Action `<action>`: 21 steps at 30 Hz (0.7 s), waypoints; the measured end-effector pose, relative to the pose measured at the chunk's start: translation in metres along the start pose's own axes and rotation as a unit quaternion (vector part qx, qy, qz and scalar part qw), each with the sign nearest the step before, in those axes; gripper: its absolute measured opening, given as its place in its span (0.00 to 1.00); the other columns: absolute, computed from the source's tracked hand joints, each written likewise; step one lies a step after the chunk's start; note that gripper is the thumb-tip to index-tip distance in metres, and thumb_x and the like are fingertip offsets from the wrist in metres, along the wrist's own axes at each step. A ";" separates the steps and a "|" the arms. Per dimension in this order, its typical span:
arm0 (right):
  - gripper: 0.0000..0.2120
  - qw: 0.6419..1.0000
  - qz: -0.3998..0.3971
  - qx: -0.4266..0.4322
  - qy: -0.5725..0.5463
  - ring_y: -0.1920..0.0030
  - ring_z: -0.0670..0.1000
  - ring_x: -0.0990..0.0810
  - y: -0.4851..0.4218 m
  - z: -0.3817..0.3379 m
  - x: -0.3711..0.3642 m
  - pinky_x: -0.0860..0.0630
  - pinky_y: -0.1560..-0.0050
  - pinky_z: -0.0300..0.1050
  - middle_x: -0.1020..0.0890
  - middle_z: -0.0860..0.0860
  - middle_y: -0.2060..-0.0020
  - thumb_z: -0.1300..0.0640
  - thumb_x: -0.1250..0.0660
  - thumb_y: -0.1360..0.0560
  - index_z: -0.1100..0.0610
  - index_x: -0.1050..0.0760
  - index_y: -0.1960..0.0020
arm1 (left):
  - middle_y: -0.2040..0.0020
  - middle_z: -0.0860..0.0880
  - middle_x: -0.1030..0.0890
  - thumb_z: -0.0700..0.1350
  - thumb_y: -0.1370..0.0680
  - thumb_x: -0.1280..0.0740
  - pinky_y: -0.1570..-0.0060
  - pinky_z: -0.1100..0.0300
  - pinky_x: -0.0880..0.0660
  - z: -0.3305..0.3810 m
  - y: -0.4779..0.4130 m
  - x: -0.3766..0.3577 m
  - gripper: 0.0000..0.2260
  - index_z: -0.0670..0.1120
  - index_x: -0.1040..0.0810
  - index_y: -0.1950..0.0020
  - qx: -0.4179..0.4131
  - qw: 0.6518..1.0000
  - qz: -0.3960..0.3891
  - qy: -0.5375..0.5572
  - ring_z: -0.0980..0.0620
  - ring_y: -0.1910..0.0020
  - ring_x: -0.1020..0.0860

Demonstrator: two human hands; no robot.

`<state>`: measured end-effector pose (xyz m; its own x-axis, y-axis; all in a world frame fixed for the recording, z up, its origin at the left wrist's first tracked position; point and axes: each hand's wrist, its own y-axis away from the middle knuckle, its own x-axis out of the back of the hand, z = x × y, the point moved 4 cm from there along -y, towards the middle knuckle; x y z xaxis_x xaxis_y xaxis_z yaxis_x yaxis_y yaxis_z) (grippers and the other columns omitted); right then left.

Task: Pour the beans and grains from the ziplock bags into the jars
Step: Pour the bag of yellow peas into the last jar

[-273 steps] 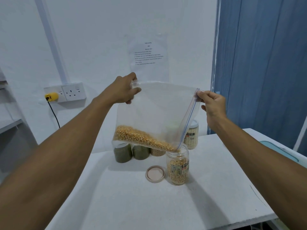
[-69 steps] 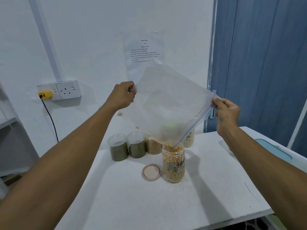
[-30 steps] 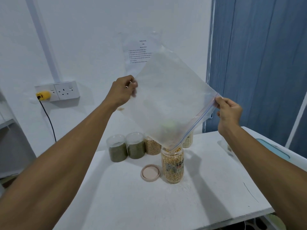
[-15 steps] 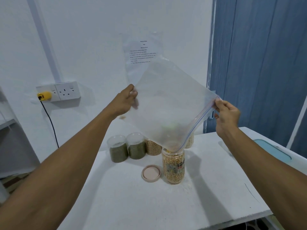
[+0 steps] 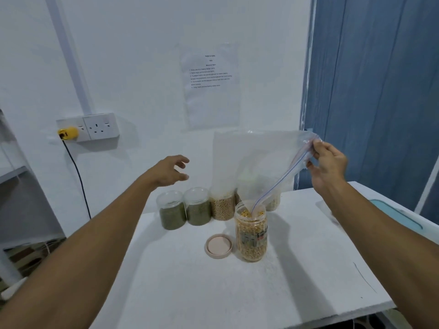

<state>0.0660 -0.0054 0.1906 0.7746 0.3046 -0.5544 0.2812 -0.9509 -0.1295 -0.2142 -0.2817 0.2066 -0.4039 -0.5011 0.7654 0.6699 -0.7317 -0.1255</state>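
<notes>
Now the ziplock bag [image 5: 256, 162] is pinched by the right grip [image 5: 329, 162], its zip edge slanting down-left into the jar [image 5: 251, 236] toward the bench's [image 5: 213, 293] far edge; the left grip [image 5: 169, 170] is spread, holding nothing.

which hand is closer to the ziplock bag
Right. The right hand pinches the ziplock bag at its zipper corner; the left hand is open, off to the bag's left, not touching it.
</notes>
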 end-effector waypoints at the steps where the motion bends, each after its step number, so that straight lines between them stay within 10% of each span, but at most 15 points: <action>1: 0.05 1.000 -0.006 -0.002 0.000 0.54 0.47 0.18 0.000 0.001 0.000 0.20 0.49 0.47 0.17 0.47 0.62 0.56 0.29 0.23 0.54 0.19 0.58 | 0.33 0.47 0.26 0.42 0.24 0.26 0.43 0.51 0.23 0.002 -0.001 -0.009 0.27 0.49 0.30 0.27 -0.005 1.000 0.005 -0.015 0.46 0.41 0.24; 8: 0.06 0.999 -0.052 -0.005 0.013 0.57 0.47 0.20 -0.001 0.000 -0.003 0.24 0.54 0.46 0.17 0.48 0.62 0.56 0.29 0.23 0.55 0.19 0.58 | 0.27 0.48 0.32 0.47 0.30 0.21 0.37 0.51 0.26 0.013 -0.006 -0.094 0.41 0.50 0.40 0.23 -0.009 0.994 -0.097 -0.055 0.45 0.35 0.27; 13: 0.04 0.997 -0.071 -0.013 0.018 0.57 0.47 0.19 -0.003 -0.006 -0.003 0.24 0.54 0.46 0.16 0.48 0.63 0.57 0.29 0.23 0.56 0.18 0.56 | 0.33 0.40 0.26 0.44 0.22 0.29 0.74 0.72 0.27 0.001 -0.008 -0.135 0.30 0.47 0.38 0.24 0.058 0.997 -0.058 0.015 0.55 0.60 0.24; 17: 0.04 0.996 -0.083 -0.013 0.022 0.56 0.47 0.19 -0.008 -0.010 -0.001 0.23 0.55 0.45 0.16 0.49 0.61 0.56 0.29 0.23 0.56 0.18 0.54 | 0.56 0.39 0.20 0.38 0.20 0.34 0.63 0.52 0.20 -0.017 -0.014 -0.154 0.07 0.43 0.23 0.42 0.102 0.983 -0.016 0.154 0.50 0.71 0.24; 21: 0.04 0.996 -0.085 -0.024 0.025 0.54 0.49 0.19 -0.012 -0.007 0.002 0.21 0.50 0.49 0.16 0.50 0.59 0.56 0.29 0.23 0.57 0.18 0.53 | 0.60 0.49 0.22 0.37 0.21 0.32 0.65 0.58 0.22 -0.011 -0.013 -0.159 0.04 0.40 0.19 0.55 0.073 0.978 0.015 0.197 0.50 0.65 0.23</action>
<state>0.0678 0.0068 0.1968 0.7401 0.4650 -0.4858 0.4373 -0.8816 -0.1776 -0.1656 -0.1977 0.0799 -0.5717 -0.6822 0.4559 0.7555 -0.6544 -0.0317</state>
